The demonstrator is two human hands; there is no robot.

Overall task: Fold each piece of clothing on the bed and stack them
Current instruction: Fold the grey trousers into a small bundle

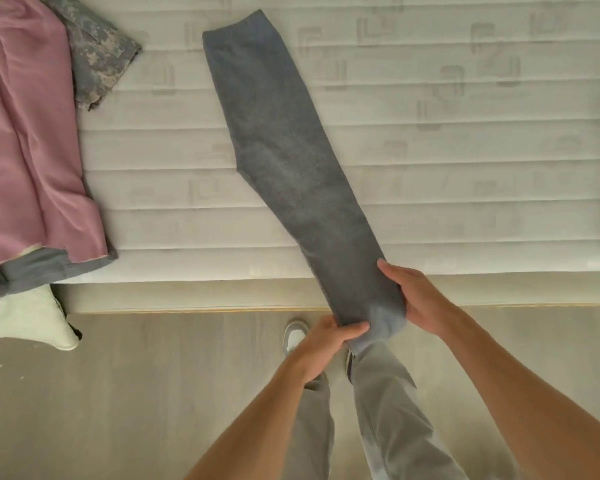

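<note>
Pale quilted mattress fills the upper part of the view, with a wood-look floor below its near edge. One pair of grey trousers, folded lengthwise so the legs lie one on the other, stretches diagonally across the bed, its far end flat on the mattress and its near end hanging past the edge. Two hands hold that near end: the left hand has its grip clenched on the hem from below, thumb over the cloth, and the right hand has its grip curled round the side of the leg just above. At the left edge lies a heap of other clothes (at least four pieces show): a pink garment on top, a camouflage one behind it, a grey one under it, and a white one drooping over the edge of the bed.
</note>
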